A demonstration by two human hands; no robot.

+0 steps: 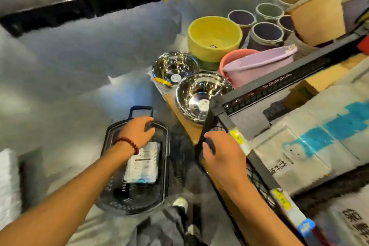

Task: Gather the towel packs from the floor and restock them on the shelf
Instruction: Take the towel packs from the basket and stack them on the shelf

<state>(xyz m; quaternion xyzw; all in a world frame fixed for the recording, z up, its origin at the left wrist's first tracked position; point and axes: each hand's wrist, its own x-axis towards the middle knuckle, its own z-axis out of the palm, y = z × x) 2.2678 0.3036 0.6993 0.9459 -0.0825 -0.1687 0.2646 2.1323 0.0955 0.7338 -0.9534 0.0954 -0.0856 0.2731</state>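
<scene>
The left arm reaches forward and down, a red bead bracelet [127,144] on its wrist. The left hand [137,132] hovers palm-down over the far end of a black plastic shopping basket [166,146] on the grey floor, its fingers spread and slightly bent, gripping nothing. One white towel pack with dark print [142,164] lies flat in the basket, just below that wrist.

The right arm stretches toward the black metal shelf [257,163]. The right hand [221,154] is at the shelf's corner post [207,120], back of the hand up, with thumb and fingers curled in. Through the motion blur it seems to be clenched round the post. Large white packs with blue print [289,146] already lie on the shelf, behind yellow price tags [235,136].

Beyond the basket, on a low wooden board, two shiny steel bowls [199,98] stand beside a yellow plastic basin [214,36] and a lilac tub [257,64].
</scene>
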